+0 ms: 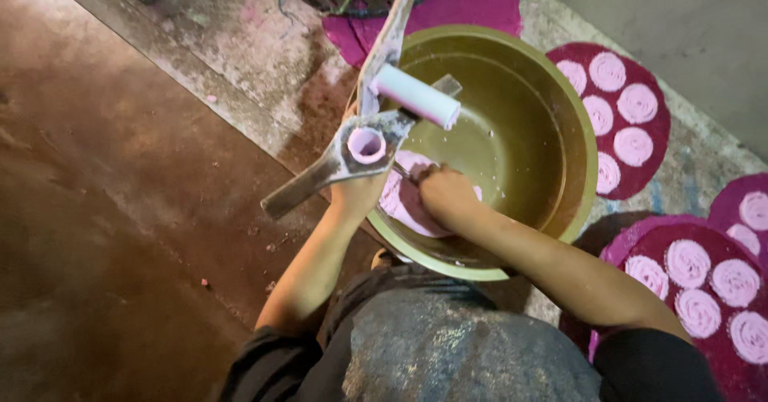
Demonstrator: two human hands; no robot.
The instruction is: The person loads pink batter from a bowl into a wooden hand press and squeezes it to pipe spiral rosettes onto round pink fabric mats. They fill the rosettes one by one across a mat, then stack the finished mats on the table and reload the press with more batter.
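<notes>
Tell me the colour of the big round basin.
The big round basin is olive-gold, glossy inside; the head view shows it best.

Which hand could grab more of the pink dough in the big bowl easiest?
Probably the right hand: it already rests on the pink dough inside the bowl. The left hand sits at the bowl's edge, under the metal press, so it looks less free.

Stained reddish-brown concrete floor (120, 210) at left, paler grey concrete strip (240, 66) beside it, plain grey wall (688, 34) at upper right. Dim, warm light.
</notes>
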